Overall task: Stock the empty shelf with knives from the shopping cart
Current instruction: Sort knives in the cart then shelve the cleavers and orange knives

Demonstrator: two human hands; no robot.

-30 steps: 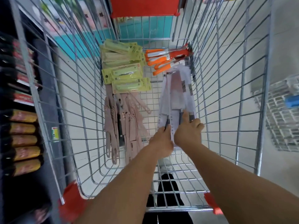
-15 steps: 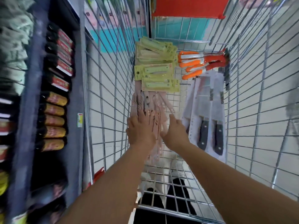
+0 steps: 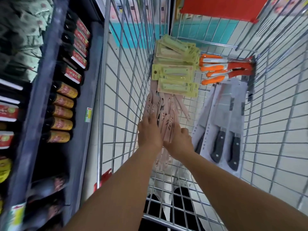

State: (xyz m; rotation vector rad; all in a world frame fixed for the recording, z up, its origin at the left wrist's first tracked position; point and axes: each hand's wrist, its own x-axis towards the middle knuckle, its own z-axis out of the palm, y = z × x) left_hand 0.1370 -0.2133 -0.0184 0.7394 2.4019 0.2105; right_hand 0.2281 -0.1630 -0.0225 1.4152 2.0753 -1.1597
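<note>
Shop aisle with pale floor tiles showing through the wire shopping cart [image 3: 126, 90] that fills the middle of the frame, and a dark shelf unit [image 3: 41, 90] of bottles running down the left edge. Your stock is sorted by type on the cart floor, which makes grabbing one kind at a time easy: green carded knives [image 3: 175, 75] at top centre, orange-handled ones [image 3: 215, 70] to their right, black-handled cleavers [image 3: 221, 130] in clear sleeves at centre right, and the pink knives [image 3: 165, 117] in the middle. Both your hands are on that pink stack from either side, looks like you're squaring it up to lift as a bundle. Your left hand [image 3: 149, 132] lies flat on it with straight fingers; your right hand [image 3: 179, 140] cups the near edge, fingers curled against it. I can't see any empty shelf from here.
</note>
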